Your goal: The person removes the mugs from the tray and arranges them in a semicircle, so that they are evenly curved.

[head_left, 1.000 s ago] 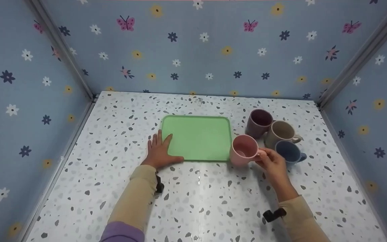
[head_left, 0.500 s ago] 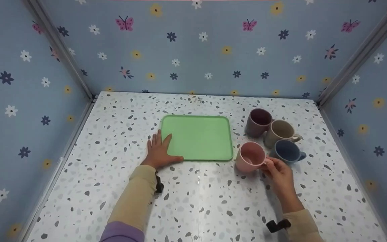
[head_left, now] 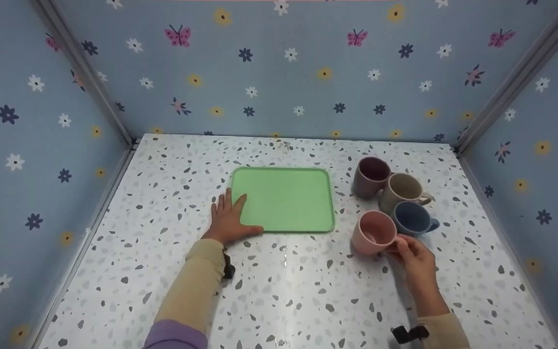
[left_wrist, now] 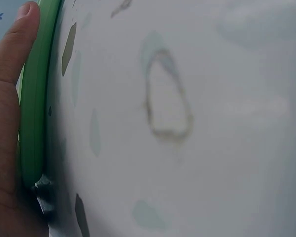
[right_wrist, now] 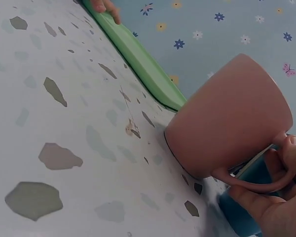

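Note:
My right hand (head_left: 417,264) pinches the handle of a pink mug (head_left: 375,233), which is upright at the right of the table, in front of the other mugs. In the right wrist view, thumb and fingers wrap the handle of the pink mug (right_wrist: 229,118), close over the tabletop. On the left, my left hand (head_left: 230,220) lies with spread fingers on the near left corner of a green tray (head_left: 286,201). The left wrist view shows the thumb (left_wrist: 12,49) along the edge of the green tray (left_wrist: 35,108).
Behind the pink mug, a dark purple mug (head_left: 366,186), a beige mug (head_left: 400,194) and a blue mug (head_left: 414,220) stand grouped close together. The speckled white table (head_left: 308,291) is bounded by patterned walls (head_left: 288,68) at the back and both sides.
My right hand has moved the pink mug from the tray's near right corner rightward and nearer to me, beside the blue mug. My left hand has stayed on the tray.

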